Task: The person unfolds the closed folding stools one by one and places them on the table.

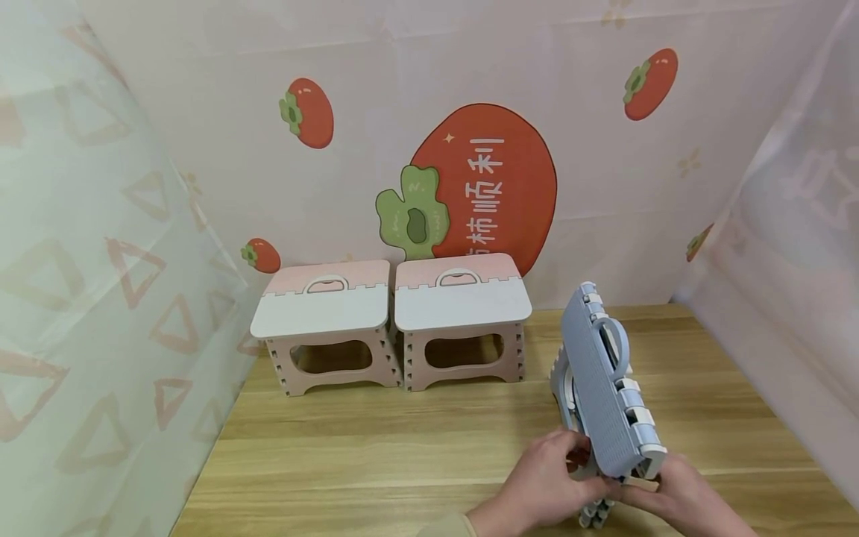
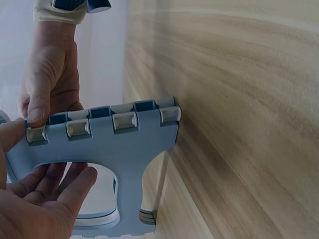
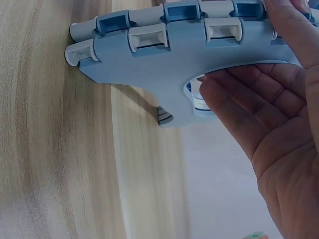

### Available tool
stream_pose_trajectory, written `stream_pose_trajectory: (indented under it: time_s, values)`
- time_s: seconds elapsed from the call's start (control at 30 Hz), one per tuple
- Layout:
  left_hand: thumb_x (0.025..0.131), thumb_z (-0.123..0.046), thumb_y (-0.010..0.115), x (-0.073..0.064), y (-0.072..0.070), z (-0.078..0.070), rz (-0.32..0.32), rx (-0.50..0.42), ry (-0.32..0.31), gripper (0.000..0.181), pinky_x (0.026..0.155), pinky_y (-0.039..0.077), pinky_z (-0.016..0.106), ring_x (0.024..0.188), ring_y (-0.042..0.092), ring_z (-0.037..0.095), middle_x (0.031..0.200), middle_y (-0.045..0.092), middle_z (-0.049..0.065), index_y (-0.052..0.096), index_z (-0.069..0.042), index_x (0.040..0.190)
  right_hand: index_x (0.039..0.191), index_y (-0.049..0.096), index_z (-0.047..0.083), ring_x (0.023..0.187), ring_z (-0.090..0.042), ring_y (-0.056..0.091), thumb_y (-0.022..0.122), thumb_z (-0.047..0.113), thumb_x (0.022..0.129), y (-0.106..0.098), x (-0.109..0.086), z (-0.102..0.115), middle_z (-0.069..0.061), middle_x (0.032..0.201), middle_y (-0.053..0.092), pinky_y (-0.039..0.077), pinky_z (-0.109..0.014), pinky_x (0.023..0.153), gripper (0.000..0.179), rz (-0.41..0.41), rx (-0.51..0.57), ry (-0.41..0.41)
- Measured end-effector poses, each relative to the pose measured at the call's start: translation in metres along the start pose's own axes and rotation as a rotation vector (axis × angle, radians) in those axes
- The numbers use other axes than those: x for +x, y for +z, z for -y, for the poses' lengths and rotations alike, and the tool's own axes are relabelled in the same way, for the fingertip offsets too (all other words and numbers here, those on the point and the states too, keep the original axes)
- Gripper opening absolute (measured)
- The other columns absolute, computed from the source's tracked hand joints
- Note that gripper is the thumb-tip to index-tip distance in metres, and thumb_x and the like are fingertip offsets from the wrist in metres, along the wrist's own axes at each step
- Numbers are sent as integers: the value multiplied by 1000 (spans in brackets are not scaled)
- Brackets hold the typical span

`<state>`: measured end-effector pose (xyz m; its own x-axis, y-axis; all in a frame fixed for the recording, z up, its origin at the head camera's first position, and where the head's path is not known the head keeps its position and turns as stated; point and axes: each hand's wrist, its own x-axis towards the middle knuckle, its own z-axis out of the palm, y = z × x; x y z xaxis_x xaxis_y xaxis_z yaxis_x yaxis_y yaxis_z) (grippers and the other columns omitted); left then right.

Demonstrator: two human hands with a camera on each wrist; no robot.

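A blue and white folding stool (image 1: 597,388), mostly folded, stands on the wooden table at the right in the head view. Its seat is hinged into a narrow peak with the carry handle (image 1: 620,347) along the top. My left hand (image 1: 540,481) grips the near end from the left, its fingers at the oval opening of a leg panel (image 2: 129,169). From the other side my right hand (image 1: 681,492) holds the same end. The right wrist view shows the right hand's fingers (image 3: 249,104) at the leg opening and its thumb up by the hinges.
Two unfolded pink and white stools (image 1: 322,313) (image 1: 463,306) stand side by side at the back left against the printed backdrop (image 1: 356,201). Wood-grain table (image 1: 376,447) stretches in front of them. Curtain-like sheets (image 1: 87,246) close off both sides.
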<state>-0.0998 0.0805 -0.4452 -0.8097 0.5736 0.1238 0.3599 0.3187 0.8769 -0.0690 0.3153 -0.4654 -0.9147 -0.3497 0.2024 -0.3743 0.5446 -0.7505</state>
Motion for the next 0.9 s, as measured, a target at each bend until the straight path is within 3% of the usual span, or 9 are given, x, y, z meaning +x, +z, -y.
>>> stream_pose_trajectory:
  time_s: [0.23, 0.47, 0.9]
  values:
    - [88, -27, 81, 4, -3, 5, 40, 3, 57, 28, 76, 51, 6, 90, 60, -10, 102, 67, -14, 71, -12, 111, 134, 63, 10, 103, 4, 62, 79, 7, 89, -1, 0, -1, 18, 125, 66, 58, -23, 72, 48, 26, 24, -53]
    - [88, -29, 80, 5, -5, 7, 52, 63, 67, 30, 76, 51, 6, 89, 59, -11, 102, 66, -16, 71, -14, 112, 130, 67, 15, 103, 2, 64, 78, 2, 88, -2, 1, 0, 15, 122, 69, 58, -22, 73, 46, 33, 40, -123]
    - [87, -34, 79, 6, -3, 6, 37, 196, 95, 29, 73, 44, 1, 88, 57, -13, 100, 66, -17, 72, -17, 109, 127, 68, 16, 98, 2, 65, 75, 0, 89, -6, -4, -3, 14, 117, 70, 58, -22, 71, 41, 44, 72, -70]
